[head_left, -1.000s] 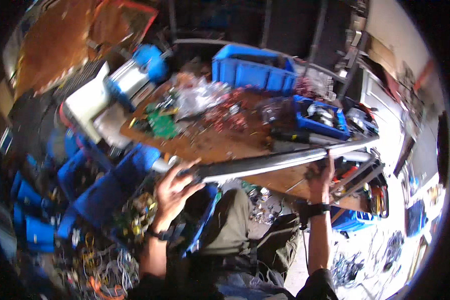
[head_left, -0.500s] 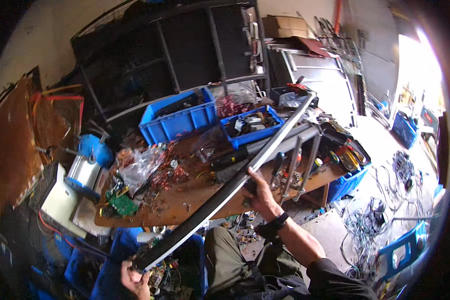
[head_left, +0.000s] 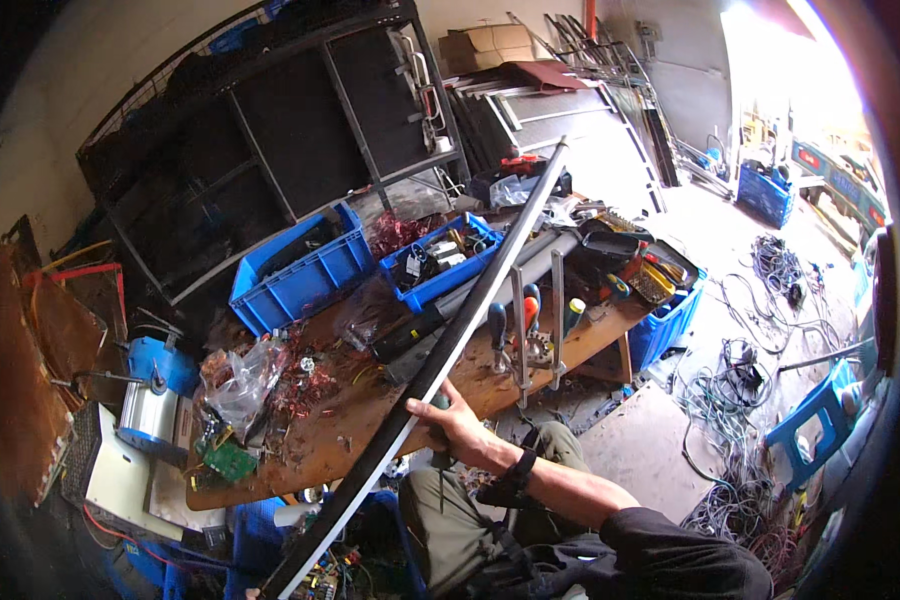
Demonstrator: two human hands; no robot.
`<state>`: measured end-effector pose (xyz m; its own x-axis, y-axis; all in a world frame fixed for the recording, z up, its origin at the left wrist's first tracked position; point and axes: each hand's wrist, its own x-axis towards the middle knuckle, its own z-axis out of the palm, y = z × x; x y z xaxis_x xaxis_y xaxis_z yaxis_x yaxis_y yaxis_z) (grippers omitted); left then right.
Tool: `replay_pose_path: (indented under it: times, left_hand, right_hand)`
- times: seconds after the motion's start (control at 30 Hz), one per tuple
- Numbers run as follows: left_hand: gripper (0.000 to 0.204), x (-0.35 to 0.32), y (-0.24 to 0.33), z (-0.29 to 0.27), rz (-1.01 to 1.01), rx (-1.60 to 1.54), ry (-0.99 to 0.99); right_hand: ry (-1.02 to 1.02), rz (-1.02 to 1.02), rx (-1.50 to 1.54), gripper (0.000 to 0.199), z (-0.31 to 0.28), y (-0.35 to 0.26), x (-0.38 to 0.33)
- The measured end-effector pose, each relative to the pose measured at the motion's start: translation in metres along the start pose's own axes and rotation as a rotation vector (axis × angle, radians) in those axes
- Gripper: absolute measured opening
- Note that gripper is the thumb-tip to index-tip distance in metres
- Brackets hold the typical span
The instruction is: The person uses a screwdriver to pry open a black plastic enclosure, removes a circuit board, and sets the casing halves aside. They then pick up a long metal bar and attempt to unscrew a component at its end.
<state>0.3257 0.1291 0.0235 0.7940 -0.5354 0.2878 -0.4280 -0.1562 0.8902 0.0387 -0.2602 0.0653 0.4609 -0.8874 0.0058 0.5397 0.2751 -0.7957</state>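
A long bar [head_left: 390, 432], black with a pale strip down one side, slants from the lower left up over the workbench [head_left: 300, 458]. My right hand [head_left: 460, 430] is closed around it near its middle, thumb on top. Something small and dark green shows by that palm; I cannot make out what it is. Of my left hand [head_left: 253, 594], only a sliver appears at the bottom edge by the bar's lower end, its fingers mostly cut off. Beyond the bar, screwdrivers [head_left: 498, 325] stand by two upright metal strips [head_left: 557, 320] at the bench's near edge.
On the bench are a large blue crate [head_left: 305, 272], a smaller blue bin [head_left: 440, 285] of parts, a clear plastic bag [head_left: 240, 385] and a green circuit board [head_left: 230, 460]. A blue-and-silver machine [head_left: 155, 400] stands left. Tangled cables [head_left: 735, 470] and a blue stool [head_left: 815, 425] are right.
The bar has come lower and nearer to me, with my right hand still round it. My left hand has almost left the picture at the bottom. The view has turned to the right.
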Motion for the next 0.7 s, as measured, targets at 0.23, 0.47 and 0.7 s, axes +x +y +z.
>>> replay_pose_path:
  times: [0.23, 0.47, 0.7]
  left_hand:
    - [0.058, -0.012, -0.040, -0.009, 0.018, -0.162, -0.027]
    - [0.065, -0.025, -0.060, -0.024, -0.124, -0.129, -0.084]
    - [0.067, -0.039, -0.071, -0.029, -0.194, -0.071, 0.005]
  right_hand:
    - [-0.069, -0.050, -0.072, 0.076, 0.012, 0.021, -0.015]
    - [-0.086, -0.022, -0.136, 0.071, 0.018, 0.036, -0.005]
    - [-0.125, -0.046, -0.231, 0.076, 0.040, 0.052, 0.026]
